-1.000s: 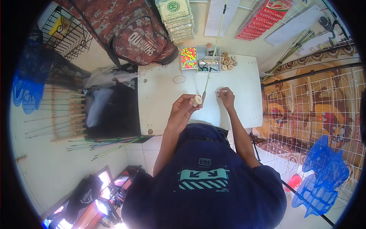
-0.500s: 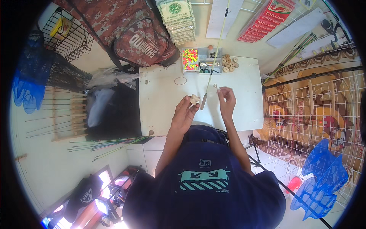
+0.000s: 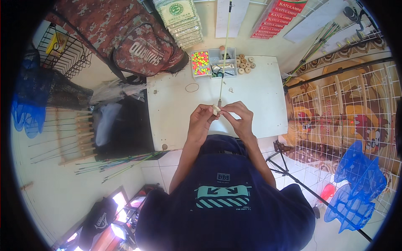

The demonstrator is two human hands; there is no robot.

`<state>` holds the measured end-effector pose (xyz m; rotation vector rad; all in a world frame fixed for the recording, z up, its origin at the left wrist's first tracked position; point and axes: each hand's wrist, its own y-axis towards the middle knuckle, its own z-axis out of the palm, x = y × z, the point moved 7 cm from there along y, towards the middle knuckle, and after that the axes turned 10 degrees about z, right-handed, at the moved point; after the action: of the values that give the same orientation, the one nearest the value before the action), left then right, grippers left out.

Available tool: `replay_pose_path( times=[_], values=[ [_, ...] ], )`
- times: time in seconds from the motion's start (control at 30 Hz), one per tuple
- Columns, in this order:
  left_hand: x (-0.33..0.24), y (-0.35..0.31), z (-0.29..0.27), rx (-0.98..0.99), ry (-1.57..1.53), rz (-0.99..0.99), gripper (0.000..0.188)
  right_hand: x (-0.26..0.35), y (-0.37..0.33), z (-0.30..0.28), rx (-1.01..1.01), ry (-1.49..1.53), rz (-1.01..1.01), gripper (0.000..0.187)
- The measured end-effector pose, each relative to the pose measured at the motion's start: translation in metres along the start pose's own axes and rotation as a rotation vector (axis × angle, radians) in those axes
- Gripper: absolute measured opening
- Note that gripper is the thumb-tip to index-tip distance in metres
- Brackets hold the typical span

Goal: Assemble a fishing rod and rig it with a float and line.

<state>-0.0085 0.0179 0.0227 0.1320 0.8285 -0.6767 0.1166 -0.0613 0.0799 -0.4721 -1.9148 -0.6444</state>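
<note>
My left hand (image 3: 199,124) is closed around a small pale spool-shaped piece (image 3: 216,110), held up over the near part of the white table. From the other side my right hand (image 3: 240,119) has its thumb and index finger pinched together at the piece. Whether a thread runs between those fingertips is too small to tell. Just beyond both hands, a thin yellow-green fishing rod (image 3: 225,58) points away, its brown handle (image 3: 220,103) partly hidden behind the fingers. A thin brown loop (image 3: 186,88) and a small tan scrap (image 3: 230,90) rest on the tabletop.
A compartment box (image 3: 210,55) with bright floats stands at the table's (image 3: 259,100) back, beside several round wooden spools (image 3: 247,65). A camouflage bag (image 3: 150,50) sits at the back left. Rightward are a wire grid (image 3: 331,117), a black tripod leg (image 3: 310,194) and blue nets (image 3: 360,180).
My right hand has come in leftward and nearer, from open space to the spool-shaped piece in my left hand. The view has shifted slightly.
</note>
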Motion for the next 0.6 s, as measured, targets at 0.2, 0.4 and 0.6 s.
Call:
replay_pose_path(
  times=[0.2,0.4,0.6],
  values=[
    [0.005,0.0,-0.002,0.024,0.009,0.003,0.013,-0.001,-0.006,-0.001,-0.017,-0.003,0.031,0.012],
    [-0.006,-0.002,-0.009,-0.01,0.236,0.07,0.014,0.007,-0.002,-0.004,0.063,0.004,0.052,0.009],
    [-0.009,-0.007,-0.012,0.029,0.302,0.075,0.022,-0.011,0.009,-0.009,-0.031,0.081,0.236,0.009]
  ],
)
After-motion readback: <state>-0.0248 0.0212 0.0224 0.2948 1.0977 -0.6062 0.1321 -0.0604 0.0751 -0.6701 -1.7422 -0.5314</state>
